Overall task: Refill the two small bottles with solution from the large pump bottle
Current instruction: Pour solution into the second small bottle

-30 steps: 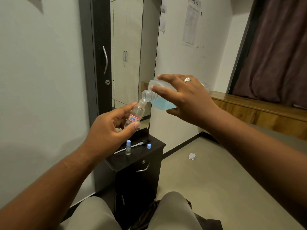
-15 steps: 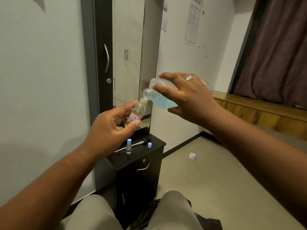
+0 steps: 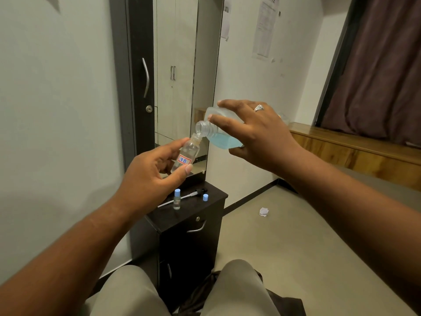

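My left hand (image 3: 150,176) holds a small clear bottle (image 3: 188,153) with a red-bordered label, uncapped and tilted slightly right. My right hand (image 3: 255,133) grips the large bottle (image 3: 218,135), tipped on its side with blue liquid in it; its open threaded mouth rests at the small bottle's neck. A second small bottle (image 3: 177,199) with a blue cap stands on the dark cabinet (image 3: 182,215). Beside it lie the pump head with its tube (image 3: 191,195) and a loose blue cap (image 3: 205,197).
A tall mirror (image 3: 180,76) and a dark door panel with a handle (image 3: 140,76) rise behind the cabinet. A crumpled paper (image 3: 263,211) lies on the floor. A wooden ledge (image 3: 355,149) runs along the right under a curtain. My knees are at the bottom.
Both hands have stayed nearly in place, with the large bottle's mouth kept at the small bottle's neck. The view has shifted slightly.
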